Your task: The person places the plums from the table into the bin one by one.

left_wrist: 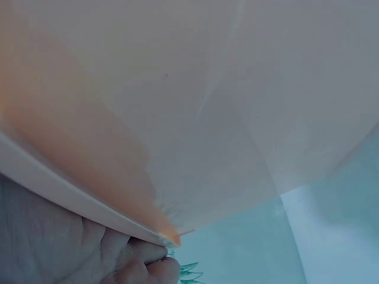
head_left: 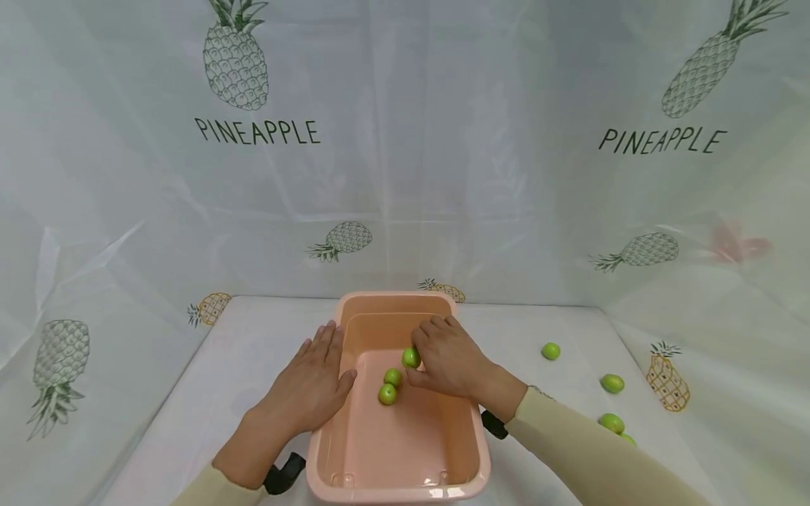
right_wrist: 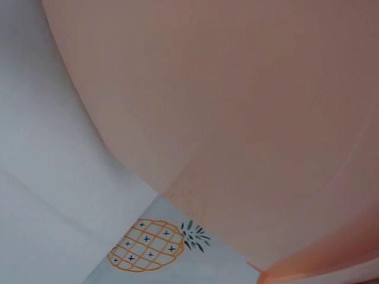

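Note:
A pink plastic basin (head_left: 399,485) stands in the middle of the table. My left hand (head_left: 310,383) rests on its left rim, fingers straight and pointing away; in the left wrist view the palm (left_wrist: 53,236) lies along the rim (left_wrist: 89,204). Over the basin's right side my right hand (head_left: 451,360) grips a small, glossy green fruit (head_left: 411,358) between thumb and curled fingers. Below it on the basin floor sit two like fruits, one (head_left: 393,377) touching the other (head_left: 388,394). The right wrist view shows the basin's outer wall (right_wrist: 237,118) and no hand.
Several more green fruits lie on the table at the right, one (head_left: 551,351) farther back, another (head_left: 612,383) near the right edge, and a pair (head_left: 612,423) close to the right sleeve. A pineapple-printed sheet (head_left: 405,140) hangs behind the white table (head_left: 209,393).

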A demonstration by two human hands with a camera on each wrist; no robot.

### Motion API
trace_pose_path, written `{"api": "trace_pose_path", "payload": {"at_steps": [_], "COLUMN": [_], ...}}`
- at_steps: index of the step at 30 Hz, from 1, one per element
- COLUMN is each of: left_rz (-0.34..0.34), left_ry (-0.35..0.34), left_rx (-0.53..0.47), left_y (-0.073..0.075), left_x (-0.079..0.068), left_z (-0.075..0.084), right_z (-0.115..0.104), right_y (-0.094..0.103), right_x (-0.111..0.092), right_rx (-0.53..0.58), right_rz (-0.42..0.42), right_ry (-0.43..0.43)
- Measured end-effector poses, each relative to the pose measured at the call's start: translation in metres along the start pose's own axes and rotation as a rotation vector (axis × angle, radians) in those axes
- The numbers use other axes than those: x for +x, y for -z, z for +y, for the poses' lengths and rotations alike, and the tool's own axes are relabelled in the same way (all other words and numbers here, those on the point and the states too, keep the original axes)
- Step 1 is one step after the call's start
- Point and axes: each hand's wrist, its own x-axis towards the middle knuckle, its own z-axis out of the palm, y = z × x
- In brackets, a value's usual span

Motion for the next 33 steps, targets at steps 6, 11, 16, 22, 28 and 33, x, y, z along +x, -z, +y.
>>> {"api": "trace_pose_path", "payload": {"at_steps": [6,11,16,22,28,33], "left_rz": [0.005,0.014,0.013,0.012,0.002,0.005], "left_ry": [-0.001,-0.006,-0.004,-0.005,-0.004,-0.002], "left_rx": [0.003,0.002,0.002,0.010,-0.002,-0.004], "left_y": [-0.0008,-0.0025,-0.0028,-0.0020,-0.0011,-0.0019], "left_x": [0.0006,0.0015,0.0015,0.0016,0.0021,0.0022], "left_z": [-0.0003,-0.0012,-0.0019,-0.0010,-0.0002,-0.0005], "right_z": [0.0005,0.0002,-0.0002,0.0003,0.0016,0.0021], "right_y": [0.0002,0.0005,0.0006,0.0005,-0.0002,0.0000], "right_x": [-0.0009,-0.0009,-0.0007,-0.0010,-0.0026,-0.0054], "right_rx": [-0.005,-0.014,-0.006,0.020,0.023,0.047], "right_rz": [0.001,0.007,0.005,-0.016,0.002,0.050], "right_ry": [0.001,0.001,0.003,-0.014,-0.029,-0.077]}}
